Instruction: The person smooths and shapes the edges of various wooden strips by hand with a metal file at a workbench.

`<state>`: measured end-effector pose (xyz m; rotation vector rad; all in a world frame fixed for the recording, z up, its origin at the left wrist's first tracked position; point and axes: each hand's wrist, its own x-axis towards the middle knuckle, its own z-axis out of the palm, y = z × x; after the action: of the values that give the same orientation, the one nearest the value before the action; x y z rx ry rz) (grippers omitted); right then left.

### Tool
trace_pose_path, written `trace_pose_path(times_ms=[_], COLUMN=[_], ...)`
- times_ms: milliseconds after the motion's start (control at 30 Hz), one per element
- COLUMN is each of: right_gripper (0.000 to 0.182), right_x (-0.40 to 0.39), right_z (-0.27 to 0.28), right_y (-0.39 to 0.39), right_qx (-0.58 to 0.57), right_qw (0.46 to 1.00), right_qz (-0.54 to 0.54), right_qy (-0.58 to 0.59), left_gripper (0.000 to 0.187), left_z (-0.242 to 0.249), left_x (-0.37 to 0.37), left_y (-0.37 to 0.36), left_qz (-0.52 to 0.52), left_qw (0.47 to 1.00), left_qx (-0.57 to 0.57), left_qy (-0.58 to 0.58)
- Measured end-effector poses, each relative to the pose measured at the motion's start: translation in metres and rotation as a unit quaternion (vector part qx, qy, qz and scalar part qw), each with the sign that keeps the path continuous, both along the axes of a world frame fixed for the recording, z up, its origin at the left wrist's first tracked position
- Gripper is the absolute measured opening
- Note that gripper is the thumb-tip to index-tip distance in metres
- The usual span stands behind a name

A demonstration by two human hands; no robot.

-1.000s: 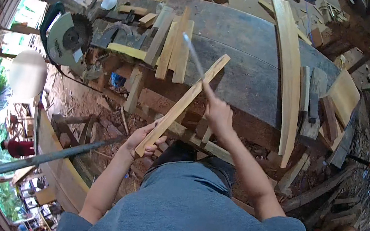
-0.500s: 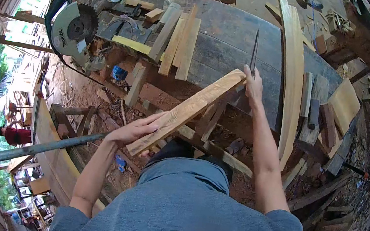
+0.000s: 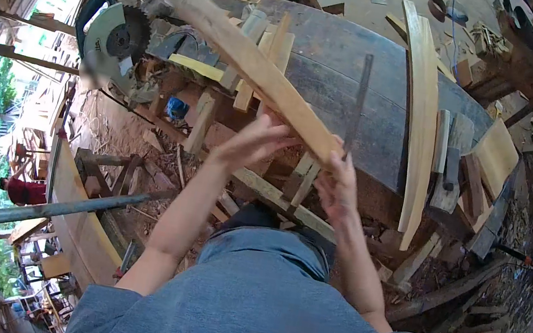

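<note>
A long, slightly curved wooden piece [image 3: 254, 69] is tilted up over the bench, its far end near the saw and its near end close to my body. My right hand [image 3: 339, 186] is closed round the near end and also holds a thin dark flat bar [image 3: 360, 97] that points away from me. Under the middle of the wood, my left hand [image 3: 260, 139] supports it, fingers partly hidden beneath and slightly blurred.
A circular saw [image 3: 115, 39] stands at the left. Long pale boards [image 3: 418, 121] lie across the right of the dark bench [image 3: 329, 43]. A metal pipe [image 3: 62, 208] crosses the lower left. Another person [image 3: 26, 192] is far left.
The wooden piece has swung round, its far end now up and left. My left hand has moved right and forward to its middle; my right hand has come closer to my body.
</note>
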<state>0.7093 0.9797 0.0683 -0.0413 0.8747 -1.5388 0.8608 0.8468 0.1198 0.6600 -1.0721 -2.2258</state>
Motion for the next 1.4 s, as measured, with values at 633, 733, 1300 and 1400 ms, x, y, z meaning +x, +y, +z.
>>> trace_pose_path(times_ms=[633, 733, 1300, 1400], right_gripper=[0.049, 0.056, 0.053, 0.057], right_x=[-0.016, 0.018, -0.034, -0.045], right_z=[-0.042, -0.036, -0.051, -0.081], right_y=[0.007, 0.014, -0.029, -0.043], right_qx=[0.093, 0.073, 0.143, 0.156], right_qw=[0.717, 0.716, 0.612, 0.612], right_qz=[0.082, 0.181, 0.232, 0.200], right_qy=[0.686, 0.670, 0.743, 0.749], left_gripper=[0.075, 0.076, 0.074, 0.075], left_z=[0.029, 0.021, 0.023, 0.026], left_x=[0.063, 0.078, 0.066, 0.065], left_y=[0.045, 0.052, 0.048, 0.045], left_qz=[-0.207, -0.205, -0.193, -0.198], left_qw=[0.904, 0.910, 0.927, 0.924], left_qx=[0.124, 0.253, 0.197, 0.197], left_qy=[-0.354, -0.258, -0.254, -0.261])
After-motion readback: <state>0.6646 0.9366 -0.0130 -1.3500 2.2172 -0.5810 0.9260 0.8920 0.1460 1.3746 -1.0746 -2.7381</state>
